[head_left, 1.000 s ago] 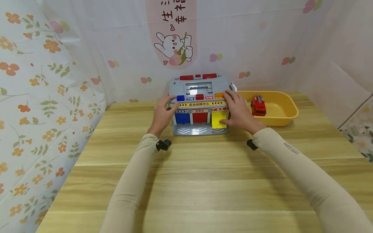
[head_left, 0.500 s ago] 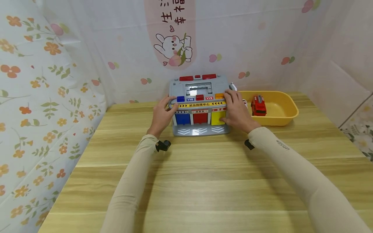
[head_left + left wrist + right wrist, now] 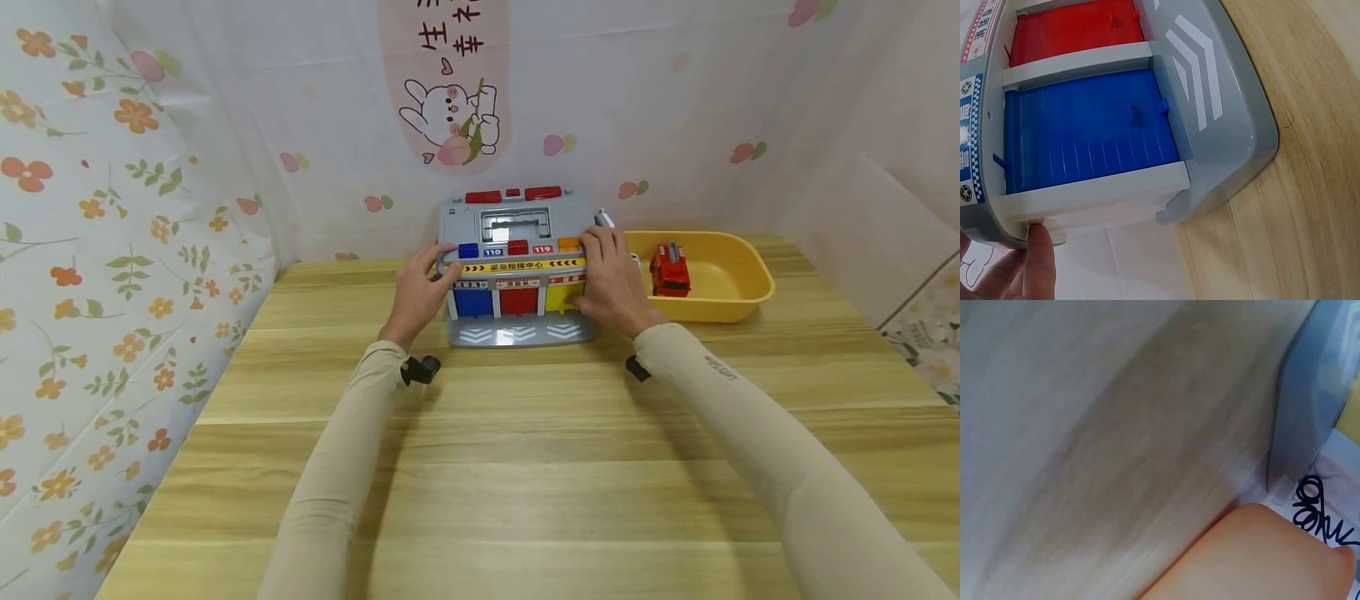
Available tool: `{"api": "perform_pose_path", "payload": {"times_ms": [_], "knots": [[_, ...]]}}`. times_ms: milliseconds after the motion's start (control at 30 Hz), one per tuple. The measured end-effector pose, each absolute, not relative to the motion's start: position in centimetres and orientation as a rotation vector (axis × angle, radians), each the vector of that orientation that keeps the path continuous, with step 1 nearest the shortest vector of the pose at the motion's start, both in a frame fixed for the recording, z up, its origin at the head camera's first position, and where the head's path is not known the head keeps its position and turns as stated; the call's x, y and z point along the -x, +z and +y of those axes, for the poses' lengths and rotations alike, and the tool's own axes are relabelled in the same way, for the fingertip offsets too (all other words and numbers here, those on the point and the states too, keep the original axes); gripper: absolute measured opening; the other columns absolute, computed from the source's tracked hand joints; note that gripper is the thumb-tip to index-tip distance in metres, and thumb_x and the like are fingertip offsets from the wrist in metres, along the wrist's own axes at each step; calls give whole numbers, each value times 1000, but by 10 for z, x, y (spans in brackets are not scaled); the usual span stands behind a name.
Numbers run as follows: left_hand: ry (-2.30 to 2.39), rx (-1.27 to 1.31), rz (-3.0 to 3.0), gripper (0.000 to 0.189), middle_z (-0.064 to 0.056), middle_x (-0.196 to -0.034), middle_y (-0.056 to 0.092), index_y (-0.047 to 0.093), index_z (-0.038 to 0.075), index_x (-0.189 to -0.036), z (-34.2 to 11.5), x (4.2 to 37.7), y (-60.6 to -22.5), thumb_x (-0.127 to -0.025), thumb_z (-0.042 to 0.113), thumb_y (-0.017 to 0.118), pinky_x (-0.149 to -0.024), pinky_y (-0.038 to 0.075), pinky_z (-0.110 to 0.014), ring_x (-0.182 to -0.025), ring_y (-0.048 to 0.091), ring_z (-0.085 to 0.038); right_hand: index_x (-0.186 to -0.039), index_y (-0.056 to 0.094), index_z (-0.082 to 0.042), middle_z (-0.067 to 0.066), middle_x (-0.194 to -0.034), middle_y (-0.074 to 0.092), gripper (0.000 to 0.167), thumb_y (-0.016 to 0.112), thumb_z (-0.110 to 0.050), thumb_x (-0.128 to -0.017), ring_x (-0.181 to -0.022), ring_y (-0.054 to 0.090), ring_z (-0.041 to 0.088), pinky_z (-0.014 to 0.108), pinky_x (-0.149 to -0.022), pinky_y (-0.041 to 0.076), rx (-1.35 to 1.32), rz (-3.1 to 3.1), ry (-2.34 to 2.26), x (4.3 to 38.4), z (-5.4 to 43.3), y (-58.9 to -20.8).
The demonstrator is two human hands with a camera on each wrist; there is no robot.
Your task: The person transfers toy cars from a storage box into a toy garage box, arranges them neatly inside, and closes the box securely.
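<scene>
A grey toy garage stands on the wooden table against the back cloth, with blue, red and yellow doors along its front. All three fill their bays. My left hand grips the left end of the roof; in the left wrist view its fingertips press the white side wall. The right hand holds the right end, fingers over the top near the orange light and thumb by the yellow door. In the right wrist view, that hand's skin covers the lower part.
Just right of the garage sits a yellow plastic bin, with a red toy fire truck inside. Floral cloth hangs behind and to the left. The wooden table extends in front.
The yellow door, tilted outward at first, has swung down and in to sit in its bay. The right thumb has moved inward with it; the left hand keeps its grip.
</scene>
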State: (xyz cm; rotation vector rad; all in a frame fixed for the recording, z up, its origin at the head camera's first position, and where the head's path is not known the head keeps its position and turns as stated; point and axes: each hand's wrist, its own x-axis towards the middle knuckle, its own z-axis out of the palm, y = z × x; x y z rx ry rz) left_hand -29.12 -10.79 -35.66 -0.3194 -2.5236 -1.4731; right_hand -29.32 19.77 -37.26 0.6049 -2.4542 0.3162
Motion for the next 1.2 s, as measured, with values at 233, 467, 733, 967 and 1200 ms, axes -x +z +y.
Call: {"api": "perform_pose_path", "payload": {"times_ms": [233, 467, 733, 967, 1200], "knots": [[-1466, 319, -2524, 42, -9, -164, 35, 61, 16, -136, -107, 290, -356, -99, 36, 59, -109, 50, -45, -149, 40, -33, -137, 42, 4, 24, -142, 41, 89, 93, -20, -68, -130, 35, 40, 53, -112, 44, -608, -2521, 348, 292, 199, -369], [-1475, 329, -2517, 42, -11, -164, 33, 61, 17, -136, -109, 291, -357, -99, 36, 59, -110, 49, -44, -149, 39, -33, -143, 41, -1, 23, -146, 38, 93, 92, -27, -69, -136, 29, 41, 58, -114, 32, -628, -2668, 541, 287, 202, -345], [-1481, 320, -2511, 42, -13, -165, 32, 61, 17, -136, -108, 290, -358, -99, 36, 59, -111, 49, -45, -149, 38, -33, -151, 43, -22, 18, -154, 42, 79, 82, -25, -83, -145, 31, 39, 66, -117, 18, -885, -2794, 422, 285, 181, -309], [-1516, 306, -2504, 43, -13, -165, 32, 61, 16, -136, -111, 289, -360, -98, 36, 60, -112, 48, -44, -150, 37, -32, -152, 45, -29, 15, -148, 50, 71, 75, -18, -88, -141, 39, 35, 61, -114, 23, -998, -2882, 356, 287, 160, -298], [-1498, 327, -2514, 43, -12, -165, 32, 62, 17, -135, -110, 291, -358, -98, 38, 60, -111, 49, -44, -149, 39, -32, -151, 45, -33, 15, -147, 48, 71, 76, -19, -88, -138, 39, 34, 63, -114, 25, -965, -2912, 411, 291, 165, -299]]}}
